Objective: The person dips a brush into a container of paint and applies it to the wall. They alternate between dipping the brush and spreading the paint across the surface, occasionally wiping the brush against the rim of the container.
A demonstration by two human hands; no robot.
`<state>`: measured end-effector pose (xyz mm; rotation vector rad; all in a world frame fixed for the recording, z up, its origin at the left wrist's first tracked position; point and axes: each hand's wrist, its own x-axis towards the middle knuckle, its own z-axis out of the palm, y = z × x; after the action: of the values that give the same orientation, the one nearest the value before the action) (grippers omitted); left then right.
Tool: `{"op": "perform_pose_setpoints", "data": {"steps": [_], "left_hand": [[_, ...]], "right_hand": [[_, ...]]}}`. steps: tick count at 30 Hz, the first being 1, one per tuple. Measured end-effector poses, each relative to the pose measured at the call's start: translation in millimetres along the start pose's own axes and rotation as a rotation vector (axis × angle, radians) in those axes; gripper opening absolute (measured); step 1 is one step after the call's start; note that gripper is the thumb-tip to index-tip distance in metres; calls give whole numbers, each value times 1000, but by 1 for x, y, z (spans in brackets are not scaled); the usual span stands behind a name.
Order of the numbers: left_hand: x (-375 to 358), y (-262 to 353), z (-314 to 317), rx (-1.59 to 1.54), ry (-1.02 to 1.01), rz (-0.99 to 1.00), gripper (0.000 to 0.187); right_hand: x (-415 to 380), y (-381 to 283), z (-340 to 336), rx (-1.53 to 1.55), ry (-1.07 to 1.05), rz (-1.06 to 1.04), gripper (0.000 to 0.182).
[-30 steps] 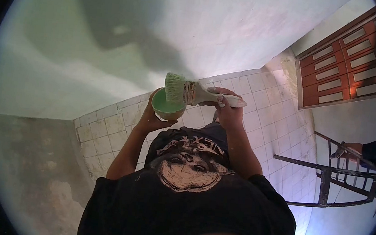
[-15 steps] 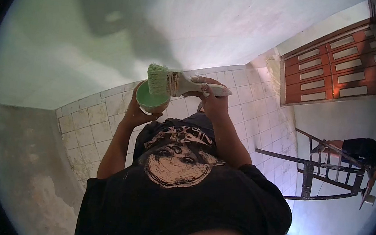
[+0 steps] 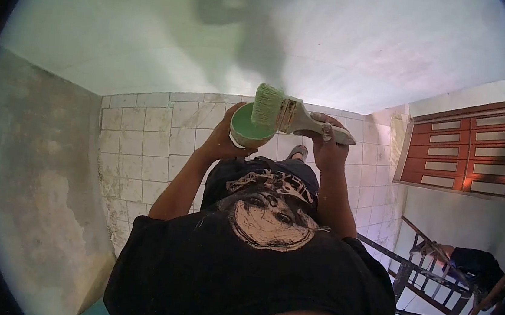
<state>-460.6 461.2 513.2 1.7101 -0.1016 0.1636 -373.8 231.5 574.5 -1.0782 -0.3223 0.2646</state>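
brush [image 3: 297,118] w/ green-coated bristles at mouth of bowl [image 3: 250,134]; r hand [image 3: 329,151] gripping brush handle, l hand [image 3: 224,138] cupped round bowl, green inside; tiled flr [image 3: 144,147] below, pale wall [image 3: 347,57] ahead; co-worker [image 3: 476,267] by dk ladder [image 3: 400,282]

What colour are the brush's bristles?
The bristles are pale green; the head view shows them best.

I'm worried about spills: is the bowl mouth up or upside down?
Mouth up: the bowl, in the left hand, shows its green inside to the camera above. Exact tilt: cannot tell.
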Motion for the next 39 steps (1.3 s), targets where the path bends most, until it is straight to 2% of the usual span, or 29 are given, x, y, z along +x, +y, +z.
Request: {"op": "perform_pose_setpoints", "data": {"steps": [7,9,14,16,17,28,31,34,38,39], "left_hand": [[-2,-5,6,-42,3,11,102],[-1,-4,7,43,11,69,102],[7,-10,16,108,-40,97,104],[10,-11,18,5,-62,3,105],[17,-16,18,126,-109,-4,106],[74,-51,47,-94,-253,23,105],[97,-40,72,5,-286,89,102],[126,-27,96,-55,-318,105,98],[154,-49,106,-12,-323,131,96],[150,-46,106,-117,-315,48,91]], "right_hand": [[-3,1,-5,-18,14,-27,28],[-4,-2,-3,33,-25,-13,28],[-12,0,-5,90,116,-13,30],[-17,-2,-6,135,156,-28,31],[-16,0,-9,142,194,-7,32],[-13,21,-33,273,475,-100,42],[-5,11,-54,353,542,-132,42],[18,8,-81,461,593,-184,40],[68,8,-115,602,682,-187,36],[78,14,-120,644,719,-233,36]]}}
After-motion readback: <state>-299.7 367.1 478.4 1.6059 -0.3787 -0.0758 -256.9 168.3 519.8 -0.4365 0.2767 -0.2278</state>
